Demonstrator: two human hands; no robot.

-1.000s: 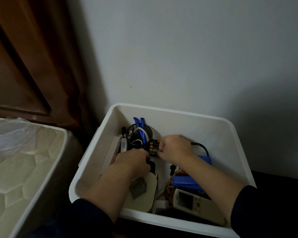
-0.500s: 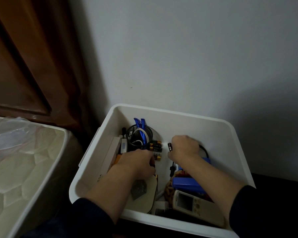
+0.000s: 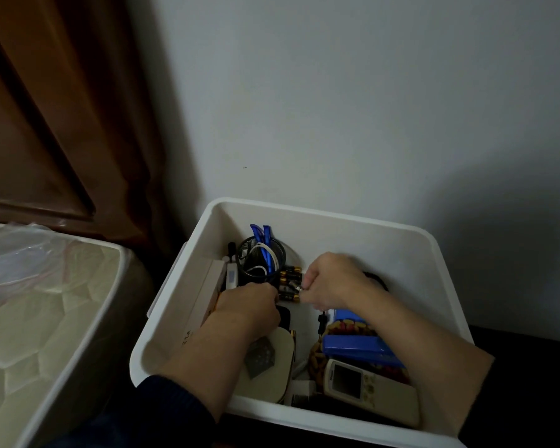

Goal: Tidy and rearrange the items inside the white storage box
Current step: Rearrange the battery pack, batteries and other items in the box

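Half a second back the right hand was drawn away from the row of batteries with one small dark piece in its fingers; now it has come back to the row and is setting another battery against the stack, silver end showing. The left hand has shifted slightly up toward the row's near end.

From the head camera, the only view, the white storage box sits on the floor against the wall, beside a mattress. The batteries lie side by side on the box floor, just in front of a black mesh pen cup in the far left corner. The right hand's fingers are curled and pinch the loose battery at its end. The left hand's fingers are curled under, and whether they hold anything cannot be told; they appear to touch the near end of the row.

Nearer the person lie a blue case, a string of brown beads, a remote control and a cream flat case.

To do this step well, the battery should probably go down parallel to the others, ends flush, with the left hand acting as a stop so the row does not roll. Releasing only once it rests against its neighbour would keep the stack from scattering toward the black cable behind the right hand.
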